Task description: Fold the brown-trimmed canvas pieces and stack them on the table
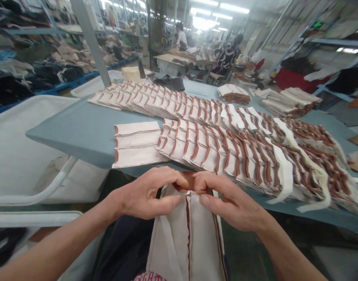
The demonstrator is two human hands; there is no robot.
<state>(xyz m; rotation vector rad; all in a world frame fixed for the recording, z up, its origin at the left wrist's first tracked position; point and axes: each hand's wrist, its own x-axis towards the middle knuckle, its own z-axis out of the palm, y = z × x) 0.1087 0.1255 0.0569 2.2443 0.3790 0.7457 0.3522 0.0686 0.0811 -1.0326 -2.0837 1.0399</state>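
Both forearms angle inward as the left hand [146, 193] and right hand [225, 201] pinch the top edge of a cream fabric piece [186, 238]. Fingers curl, knuckles nearly meeting. Rows of folded pieces [225, 144] overlap across the bench [82, 128].

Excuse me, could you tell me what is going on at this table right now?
A person pinches the top edge of a cream fabric piece with brown trim, with the left hand and the right hand close together, just in front of the blue-grey table. On the table, similar pieces lie fanned out in long overlapping rows, with a short stack beside the near row. Other people are at tables farther back.
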